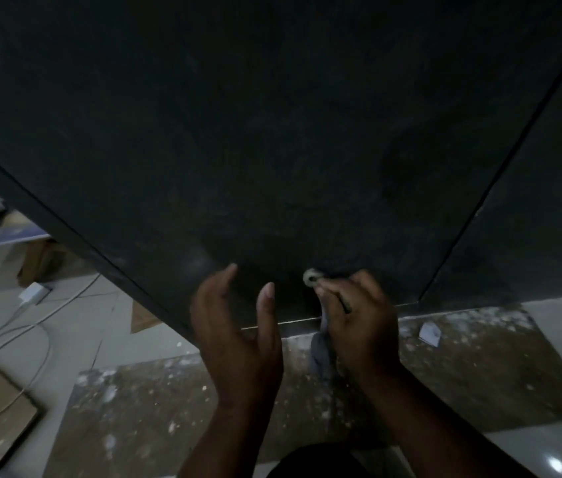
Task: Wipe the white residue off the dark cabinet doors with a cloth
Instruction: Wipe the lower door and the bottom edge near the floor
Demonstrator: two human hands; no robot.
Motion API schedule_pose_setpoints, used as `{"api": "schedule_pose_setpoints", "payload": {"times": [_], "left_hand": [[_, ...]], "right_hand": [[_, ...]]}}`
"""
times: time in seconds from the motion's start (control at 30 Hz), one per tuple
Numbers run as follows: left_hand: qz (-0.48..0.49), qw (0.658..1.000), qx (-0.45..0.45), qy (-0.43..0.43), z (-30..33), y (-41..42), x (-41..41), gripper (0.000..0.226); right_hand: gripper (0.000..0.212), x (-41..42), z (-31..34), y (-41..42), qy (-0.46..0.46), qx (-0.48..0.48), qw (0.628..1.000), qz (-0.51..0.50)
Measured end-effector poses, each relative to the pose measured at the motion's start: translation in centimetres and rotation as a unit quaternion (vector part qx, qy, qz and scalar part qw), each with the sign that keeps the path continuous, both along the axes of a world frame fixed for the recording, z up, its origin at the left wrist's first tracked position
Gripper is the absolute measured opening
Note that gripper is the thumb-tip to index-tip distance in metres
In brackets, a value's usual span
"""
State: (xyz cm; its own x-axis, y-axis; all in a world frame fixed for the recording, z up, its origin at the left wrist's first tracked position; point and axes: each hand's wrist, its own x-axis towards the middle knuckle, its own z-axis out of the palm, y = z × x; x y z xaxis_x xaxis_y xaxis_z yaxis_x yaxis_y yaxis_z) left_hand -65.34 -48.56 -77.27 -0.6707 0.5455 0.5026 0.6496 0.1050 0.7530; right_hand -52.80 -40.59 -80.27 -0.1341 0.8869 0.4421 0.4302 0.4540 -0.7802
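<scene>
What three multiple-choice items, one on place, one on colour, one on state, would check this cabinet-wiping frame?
1. Where is the right hand?
A. at the dark cabinet door's lower edge
B. on the floor
C. on the charger

2. What colour is the cable on the floor at left?
A. red
B. white
C. black

3. How is the left hand?
A. gripping cloth
B. fist
C. open, fingers straight

Answers: 1 A, the hand works by the door's bottom edge; 2 B, it reads pale white; 3 C, fingers extended, holding nothing.
</scene>
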Motion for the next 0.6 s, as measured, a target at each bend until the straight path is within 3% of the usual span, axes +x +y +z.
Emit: {"api": "schedule_pose_setpoints", "payload": {"times": [0.1,0.2,0.33,0.47,0.6], "left_hand": [[-0.088,0.973,-0.027,-0.212,0.9,0.2,2.7,0.027],[-0.181,0.933,-0.023,-0.310,2.1,0.5,4.6,0.030],[-0.197,0.926,-0.002,-0.322,2.8,0.7,6.2,0.021],[-0.162,0.932,0.017,-0.323,2.5,0.8,7.0,0.026],[-0.086,0.970,0.052,-0.222,2.6,1.5,6.6,0.027]], "right_hand": [[0.009,0.7,2.6,-0.8,0.101,0.013,0.995,-0.012],[0.010,1.8,4.4,-2.1,0.147,-0.048,0.988,0.013],[0.013,3.2,4.9,-3.0,0.169,-0.117,0.978,0.027],[0.015,4.2,4.7,-2.9,0.159,-0.140,0.975,0.074],[0.019,5.9,4.7,-1.0,0.088,-0.050,0.994,0.043]]}}
